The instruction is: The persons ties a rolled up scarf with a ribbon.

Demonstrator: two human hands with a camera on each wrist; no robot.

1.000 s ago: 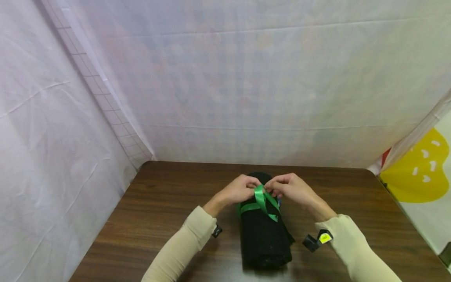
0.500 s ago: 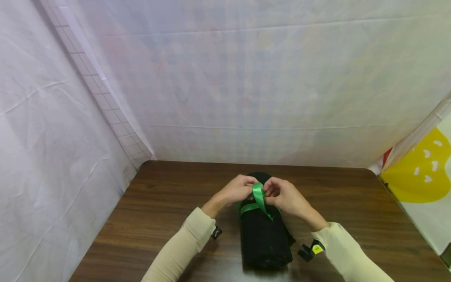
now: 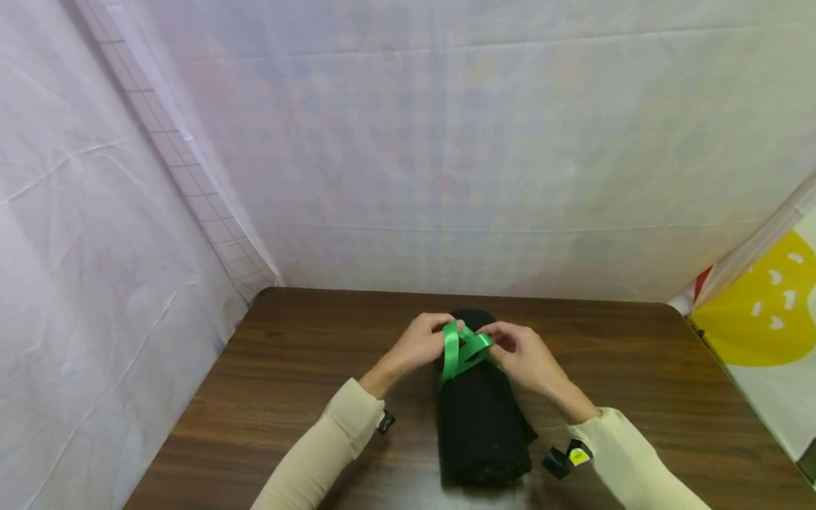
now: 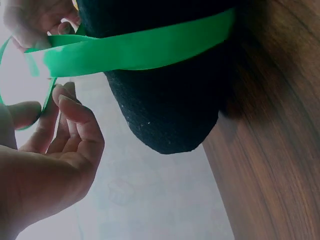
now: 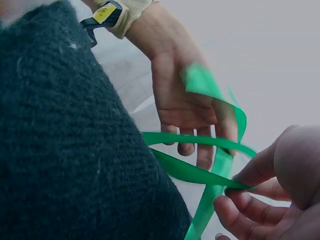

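A thick roll of black knitted cloth (image 3: 481, 418) lies on the dark brown wooden table (image 3: 287, 382), its long side pointing away from the person. A shiny green ribbon (image 3: 460, 350) goes around the far end of the roll. The left hand (image 3: 422, 342) holds a loop of the ribbon up with curled fingers and thumb. The right hand (image 3: 519, 352) pinches the other piece of ribbon between thumb and fingertips (image 5: 245, 182), just beside the left hand. Both hands are above the roll. Cream sleeves (image 3: 331, 446) cover both arms. White sheets (image 3: 95, 234) hang around the table.
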